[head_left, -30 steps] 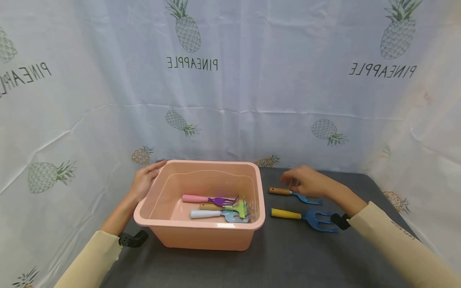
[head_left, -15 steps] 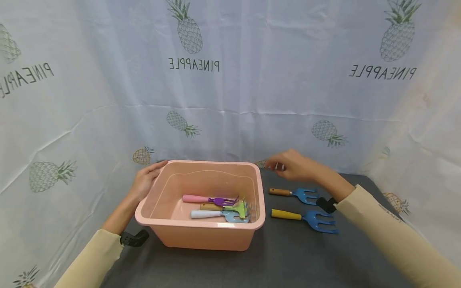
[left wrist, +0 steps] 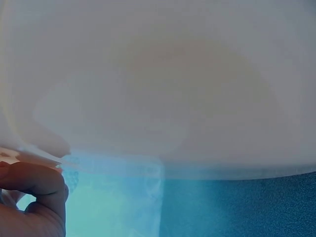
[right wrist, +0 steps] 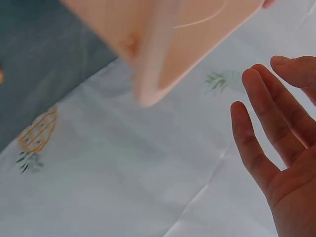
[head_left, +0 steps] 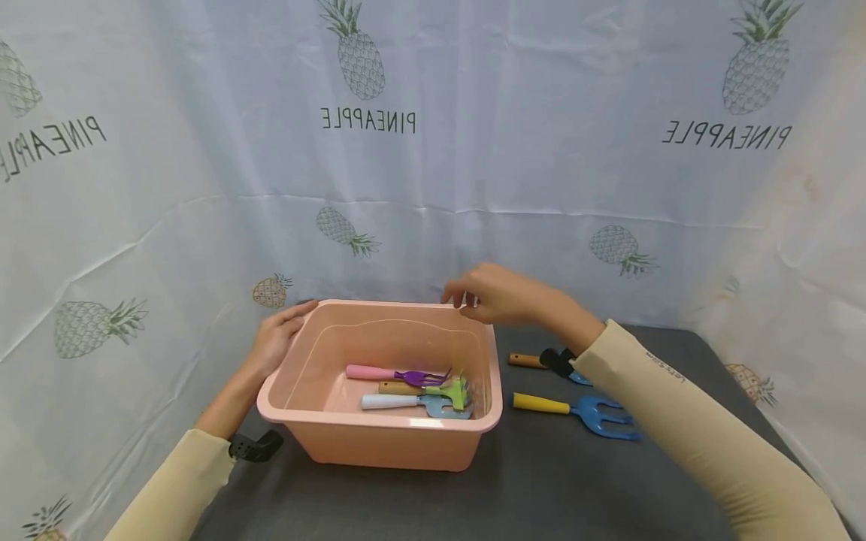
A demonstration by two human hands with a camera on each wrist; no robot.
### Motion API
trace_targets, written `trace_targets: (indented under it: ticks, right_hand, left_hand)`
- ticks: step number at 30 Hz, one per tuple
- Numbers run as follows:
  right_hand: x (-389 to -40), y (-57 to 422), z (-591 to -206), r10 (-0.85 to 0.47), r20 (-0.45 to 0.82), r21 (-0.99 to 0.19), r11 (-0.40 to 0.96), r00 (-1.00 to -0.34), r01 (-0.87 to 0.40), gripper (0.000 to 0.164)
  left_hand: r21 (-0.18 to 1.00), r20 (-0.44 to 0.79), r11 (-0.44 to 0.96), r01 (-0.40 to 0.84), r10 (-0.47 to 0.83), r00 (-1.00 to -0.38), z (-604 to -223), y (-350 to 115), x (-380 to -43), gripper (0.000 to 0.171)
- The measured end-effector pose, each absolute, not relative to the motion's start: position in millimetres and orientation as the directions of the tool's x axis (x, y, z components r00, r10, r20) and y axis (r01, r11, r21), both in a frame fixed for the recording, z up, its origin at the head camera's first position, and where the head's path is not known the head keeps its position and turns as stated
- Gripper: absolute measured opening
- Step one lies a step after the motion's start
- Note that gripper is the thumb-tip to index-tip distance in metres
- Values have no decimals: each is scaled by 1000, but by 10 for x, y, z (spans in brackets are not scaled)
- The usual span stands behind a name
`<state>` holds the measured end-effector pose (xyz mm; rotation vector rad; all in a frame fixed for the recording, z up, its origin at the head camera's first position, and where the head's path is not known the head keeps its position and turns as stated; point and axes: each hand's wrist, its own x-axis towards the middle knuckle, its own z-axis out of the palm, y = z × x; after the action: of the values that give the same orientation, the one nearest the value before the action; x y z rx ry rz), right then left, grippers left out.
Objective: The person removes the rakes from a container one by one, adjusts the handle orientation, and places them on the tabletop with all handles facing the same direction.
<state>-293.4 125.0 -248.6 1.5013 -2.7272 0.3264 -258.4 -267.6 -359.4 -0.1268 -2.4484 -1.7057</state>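
A peach plastic basin (head_left: 379, 447) stands on the dark table. My left hand (head_left: 274, 342) grips its rim near the back left corner; in the left wrist view the fingers (left wrist: 42, 182) curl at the edge. Above the back right corner, my right hand (head_left: 504, 295) hovers with nothing in it, and its fingers (right wrist: 271, 118) look spread and relaxed in the right wrist view. Inside the basin lie a pink-handled purple hand fork (head_left: 422, 378), a green rake (head_left: 456, 391) with a wooden handle, and a white-handled light-blue hand fork (head_left: 392, 401).
Right of the basin, a wooden-handled blue hand fork (head_left: 525, 361) lies partly hidden by my right forearm. Nearer to me rests a yellow-handled blue hand fork (head_left: 541, 403). White pineapple-print curtains (head_left: 426, 165) enclose the dark tabletop (head_left: 541, 488) at the back and sides.
My right hand has risen from the wooden-handled fork and moved left, over the basin's back right corner. That fork stays on the table. My left hand keeps its hold on the rim.
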Motion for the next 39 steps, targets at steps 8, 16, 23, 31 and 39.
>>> trace_targets:
  ticks: [8,16,23,31,39]
  right_hand:
    - [-3046,835,-2547,-864,78,-189,477,-498,-858,28]
    - [-3093,472,-2680,-873,36,-235,465,-486,-854,32]
    - [-3172,238,-2831,-868,-5,-308,475,-497,-825,37]
    - [-3221,51,-3057,-845,-56,-467,493,-532,-734,41]
    - [-3185,-48,-3242,-822,-191,-611,527,-536,-591,54]
  left_hand:
    - [920,170,362,149,-25,-985,-3596,-2674,-2579,43]
    - [924,162,356,141,-30,-986,-3583,-2655,-2565,43]
    - [920,164,366,140,-35,-986,-3581,-2652,-2573,43]
    - [920,152,371,128,-38,-988,-3595,-2655,-2580,43]
    - [929,150,347,127,-38,-988,-3579,-2650,-2560,43]
